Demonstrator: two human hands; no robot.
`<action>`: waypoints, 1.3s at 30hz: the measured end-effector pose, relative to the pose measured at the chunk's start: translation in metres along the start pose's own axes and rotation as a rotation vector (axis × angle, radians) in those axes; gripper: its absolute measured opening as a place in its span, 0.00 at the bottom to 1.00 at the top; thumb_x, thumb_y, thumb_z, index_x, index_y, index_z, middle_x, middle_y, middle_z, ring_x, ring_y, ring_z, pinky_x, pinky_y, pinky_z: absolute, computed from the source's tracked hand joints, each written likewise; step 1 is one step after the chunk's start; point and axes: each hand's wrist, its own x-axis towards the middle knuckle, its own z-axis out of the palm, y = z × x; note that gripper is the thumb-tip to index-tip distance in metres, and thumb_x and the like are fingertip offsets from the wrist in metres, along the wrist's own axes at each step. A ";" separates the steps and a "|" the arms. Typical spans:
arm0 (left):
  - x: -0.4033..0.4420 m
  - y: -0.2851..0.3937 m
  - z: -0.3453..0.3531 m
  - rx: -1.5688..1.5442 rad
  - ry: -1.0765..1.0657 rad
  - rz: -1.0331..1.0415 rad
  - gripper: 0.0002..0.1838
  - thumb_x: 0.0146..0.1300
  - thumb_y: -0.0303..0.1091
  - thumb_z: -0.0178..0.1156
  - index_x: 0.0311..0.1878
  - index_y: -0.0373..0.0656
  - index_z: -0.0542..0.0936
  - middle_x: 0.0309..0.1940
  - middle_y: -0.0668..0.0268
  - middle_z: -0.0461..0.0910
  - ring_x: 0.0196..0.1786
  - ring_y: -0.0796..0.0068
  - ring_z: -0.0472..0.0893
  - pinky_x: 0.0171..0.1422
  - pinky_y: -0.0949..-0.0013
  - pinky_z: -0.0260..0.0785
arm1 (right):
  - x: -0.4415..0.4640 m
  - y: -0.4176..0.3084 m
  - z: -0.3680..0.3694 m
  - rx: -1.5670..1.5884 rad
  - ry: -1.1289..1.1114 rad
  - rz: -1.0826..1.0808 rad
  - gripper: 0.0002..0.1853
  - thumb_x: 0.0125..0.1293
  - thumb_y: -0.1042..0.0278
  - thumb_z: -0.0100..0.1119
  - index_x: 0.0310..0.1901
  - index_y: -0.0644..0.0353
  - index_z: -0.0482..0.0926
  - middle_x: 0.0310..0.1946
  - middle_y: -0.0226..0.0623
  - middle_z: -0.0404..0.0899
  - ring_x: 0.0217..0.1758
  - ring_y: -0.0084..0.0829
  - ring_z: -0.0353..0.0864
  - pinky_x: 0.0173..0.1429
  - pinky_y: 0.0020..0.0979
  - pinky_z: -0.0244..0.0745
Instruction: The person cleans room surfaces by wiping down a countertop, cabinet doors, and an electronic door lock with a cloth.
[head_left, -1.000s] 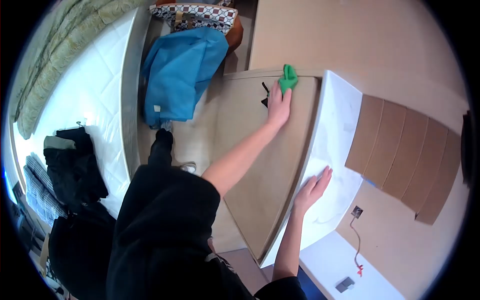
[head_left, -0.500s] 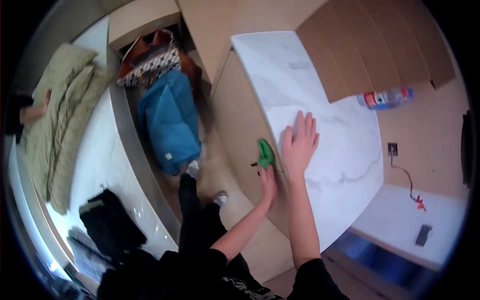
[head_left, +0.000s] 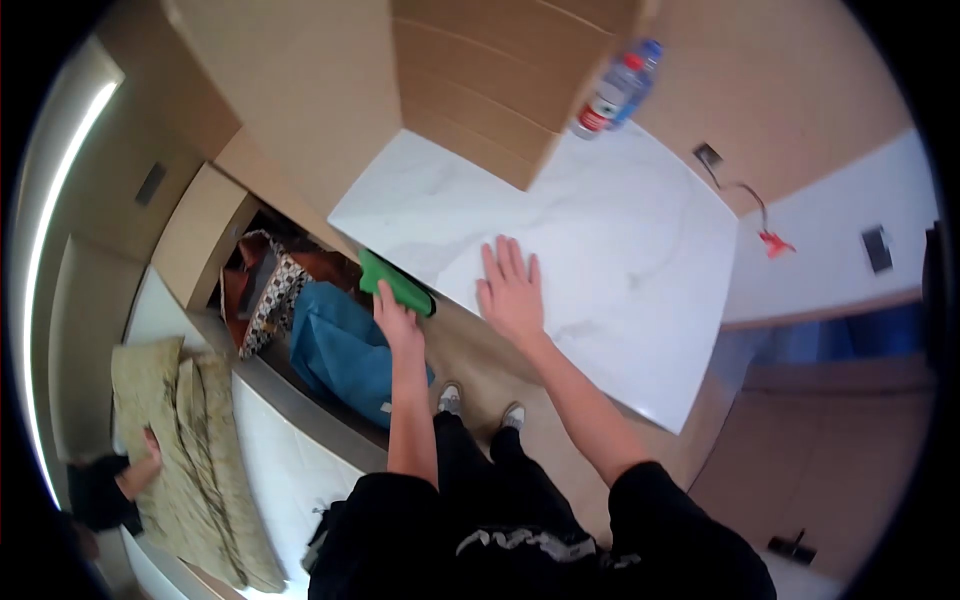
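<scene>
My left hand (head_left: 397, 322) holds a green cloth (head_left: 392, 284) at the near-left edge of the white marbled top (head_left: 620, 240); the cloth lies along the side just below that edge. My right hand (head_left: 513, 300) rests flat on the marbled top with its fingers spread and nothing in it. Beyond the hands, a brown ribbed cardboard piece (head_left: 490, 85) stands on the top. Two plastic bottles, one with a red label (head_left: 602, 108), stand beside the cardboard.
A blue bag (head_left: 340, 345) and a patterned bag (head_left: 275, 300) sit on the left. Another person's arm (head_left: 135, 478) touches a green quilt (head_left: 185, 450) on the bed. A cable with a red end (head_left: 775, 244) hangs from a wall socket at right.
The view has turned, bringing the bottles and more of the bed in. My left hand has moved the green cloth along the furniture's edge. My right hand stays flat on the marbled top.
</scene>
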 end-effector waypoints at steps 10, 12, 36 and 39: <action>-0.058 0.028 0.035 0.852 -0.347 1.016 0.24 0.69 0.26 0.53 0.67 0.32 0.68 0.65 0.47 0.70 0.65 0.51 0.70 0.70 0.58 0.60 | -0.187 0.052 -0.087 -0.101 -0.069 0.537 0.37 0.67 0.50 0.55 0.70 0.65 0.60 0.75 0.48 0.53 0.80 0.44 0.48 0.77 0.55 0.43; -0.041 0.024 0.060 1.054 -0.540 1.101 0.25 0.67 0.30 0.56 0.67 0.38 0.69 0.65 0.47 0.69 0.67 0.47 0.68 0.71 0.52 0.58 | -0.242 0.064 -0.119 -0.115 -0.010 0.723 0.32 0.67 0.55 0.56 0.69 0.62 0.64 0.74 0.50 0.55 0.79 0.46 0.50 0.77 0.56 0.43; -0.180 -0.131 0.084 1.705 -1.343 1.196 0.29 0.58 0.37 0.63 0.65 0.50 0.74 0.66 0.55 0.68 0.70 0.52 0.64 0.71 0.40 0.53 | -0.479 0.129 -0.089 0.975 0.544 1.655 0.15 0.73 0.63 0.51 0.48 0.67 0.78 0.29 0.41 0.80 0.29 0.24 0.80 0.35 0.26 0.76; -0.113 -0.108 0.082 1.868 -0.851 1.228 0.28 0.67 0.45 0.54 0.70 0.53 0.69 0.71 0.55 0.64 0.73 0.49 0.60 0.74 0.37 0.42 | -0.494 0.138 -0.087 0.955 0.442 1.754 0.17 0.74 0.59 0.50 0.42 0.67 0.80 0.14 0.33 0.74 0.16 0.19 0.72 0.23 0.24 0.71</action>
